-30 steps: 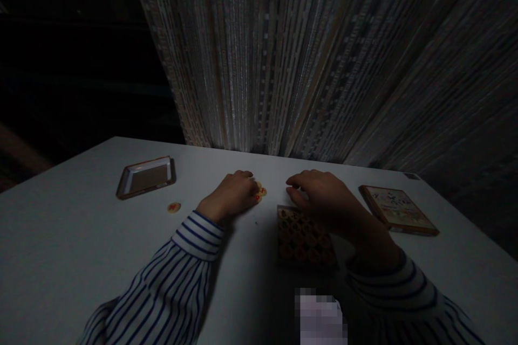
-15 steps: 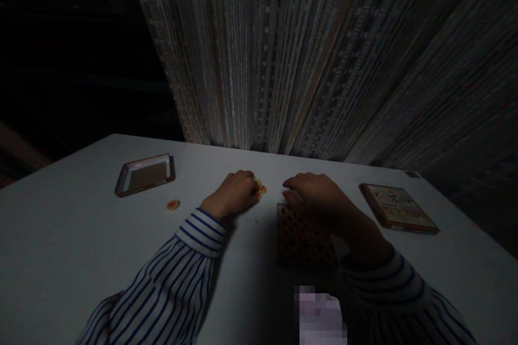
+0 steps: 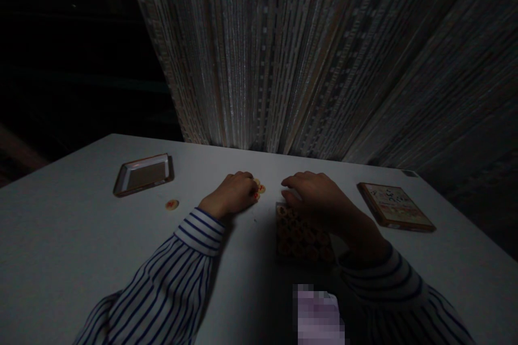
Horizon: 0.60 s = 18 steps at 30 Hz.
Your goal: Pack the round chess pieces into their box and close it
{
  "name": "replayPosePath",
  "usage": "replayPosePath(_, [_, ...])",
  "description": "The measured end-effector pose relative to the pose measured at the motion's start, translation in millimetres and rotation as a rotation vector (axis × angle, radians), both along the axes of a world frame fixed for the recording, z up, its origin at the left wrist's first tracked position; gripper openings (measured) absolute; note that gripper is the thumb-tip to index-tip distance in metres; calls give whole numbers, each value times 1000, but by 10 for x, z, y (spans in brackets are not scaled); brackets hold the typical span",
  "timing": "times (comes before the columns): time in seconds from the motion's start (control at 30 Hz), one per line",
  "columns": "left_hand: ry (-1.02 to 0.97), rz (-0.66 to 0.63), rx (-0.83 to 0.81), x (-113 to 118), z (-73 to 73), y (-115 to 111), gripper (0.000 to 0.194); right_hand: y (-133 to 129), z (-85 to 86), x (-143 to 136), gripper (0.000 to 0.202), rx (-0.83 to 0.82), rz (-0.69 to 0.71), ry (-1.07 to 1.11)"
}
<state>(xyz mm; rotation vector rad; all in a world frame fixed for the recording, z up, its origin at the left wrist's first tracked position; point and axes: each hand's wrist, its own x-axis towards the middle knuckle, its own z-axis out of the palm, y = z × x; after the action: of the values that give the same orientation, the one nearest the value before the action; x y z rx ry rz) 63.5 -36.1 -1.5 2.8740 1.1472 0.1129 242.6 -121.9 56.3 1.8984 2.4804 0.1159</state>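
Note:
My left hand [image 3: 232, 194] lies on the white table with its fingers curled over a small cluster of round Chinese chess pieces [image 3: 261, 188] with red characters. Part of that cluster pokes out past the fingertips; the rest is hidden under them. To the right, my right hand [image 3: 313, 194] hovers over the far edge of an open box [image 3: 277, 234] packed with rows of round pieces [image 3: 297, 234]. Thumb and fingers are apart there, and nothing shows between them. One loose red-marked piece [image 3: 172, 204] lies left of my left hand.
A shallow rectangular tray or lid [image 3: 145, 175] rests at the left. At the right lies a flat case [image 3: 396, 206] with a printed top. A blurred-out pinkish object [image 3: 319, 318] is near the front. String curtains [image 3: 259, 54] hang behind the table [image 3: 133, 259].
Both hands and the pieces keep nearly the same places. Only a slight shift of the whole view shows.

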Motion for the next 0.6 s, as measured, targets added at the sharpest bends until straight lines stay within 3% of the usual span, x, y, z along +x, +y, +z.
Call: replayPosePath(0.6, [11,-13,16,-19,9,9,23,-20,-7,19,30,53,21,16])
